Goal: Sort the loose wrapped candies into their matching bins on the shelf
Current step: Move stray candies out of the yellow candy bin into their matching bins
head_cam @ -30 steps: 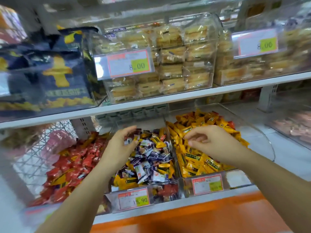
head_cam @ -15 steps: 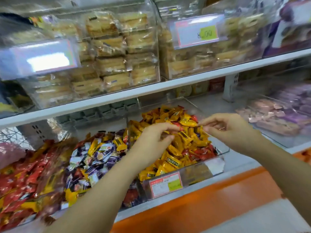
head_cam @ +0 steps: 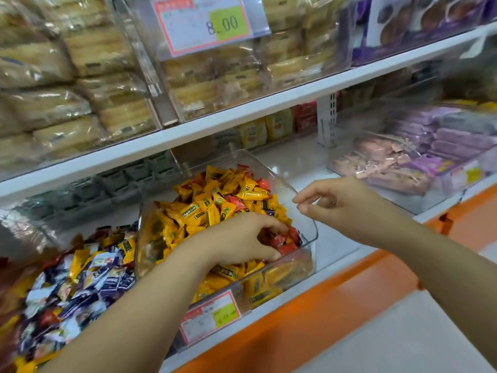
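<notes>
A clear bin (head_cam: 312,232) on the lower shelf holds yellow wrapped candies (head_cam: 199,211) with a few red wrapped candies (head_cam: 286,247) mixed in. My left hand (head_cam: 242,238) reaches into the bin's front right corner, its fingers curled round some of the red candies. My right hand (head_cam: 338,208) hovers just right of the bin. Its thumb and forefinger tips are at the rim of the right wall, and nothing shows between them. To the left, another bin holds mixed blue, white and yellow candies (head_cam: 91,278).
The upper shelf (head_cam: 242,117) carries bins of wrapped cakes and an 8.00 price tag (head_cam: 209,22). A clear bin of pink and purple packs (head_cam: 419,154) stands at the right. The shelf front has an orange base (head_cam: 309,313), with pale floor below.
My left hand moved from the mixed bin into the yellow bin and closed on red candies. My right hand shifted right, from over the yellow candies to the bin's right wall.
</notes>
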`<move>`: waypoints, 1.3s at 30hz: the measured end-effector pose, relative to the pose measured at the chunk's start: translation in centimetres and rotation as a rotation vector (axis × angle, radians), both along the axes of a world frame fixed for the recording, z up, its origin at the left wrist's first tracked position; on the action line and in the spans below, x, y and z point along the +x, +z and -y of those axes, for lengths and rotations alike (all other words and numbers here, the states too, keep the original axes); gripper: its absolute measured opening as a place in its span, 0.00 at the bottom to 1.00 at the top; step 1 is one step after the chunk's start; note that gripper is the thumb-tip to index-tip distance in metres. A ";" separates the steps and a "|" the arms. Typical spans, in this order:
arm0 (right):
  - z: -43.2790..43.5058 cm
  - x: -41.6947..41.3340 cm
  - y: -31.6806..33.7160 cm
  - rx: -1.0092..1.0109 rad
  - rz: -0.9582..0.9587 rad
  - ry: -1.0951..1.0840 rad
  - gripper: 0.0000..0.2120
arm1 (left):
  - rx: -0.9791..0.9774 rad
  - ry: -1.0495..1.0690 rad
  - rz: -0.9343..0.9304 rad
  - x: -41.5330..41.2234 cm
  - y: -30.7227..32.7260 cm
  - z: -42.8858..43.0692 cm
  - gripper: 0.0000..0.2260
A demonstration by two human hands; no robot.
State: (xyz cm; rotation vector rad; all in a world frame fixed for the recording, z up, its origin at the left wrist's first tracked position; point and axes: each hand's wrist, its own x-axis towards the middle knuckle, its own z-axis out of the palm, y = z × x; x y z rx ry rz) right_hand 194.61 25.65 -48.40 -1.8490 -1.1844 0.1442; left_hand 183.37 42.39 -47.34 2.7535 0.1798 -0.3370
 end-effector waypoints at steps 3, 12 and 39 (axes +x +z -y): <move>0.0 0.1 -0.1 -0.008 0.015 0.008 0.07 | 0.053 -0.008 -0.029 0.4 0.1 -0.2 0.24; -0.2 0.0 -0.2 -0.006 0.000 0.012 0.06 | 0.008 0.022 -0.214 1.1 0.4 -0.6 0.25; -0.4 -0.8 0.3 -0.047 -0.005 -0.006 0.05 | -0.259 -0.034 0.037 0.5 -1.6 0.1 0.18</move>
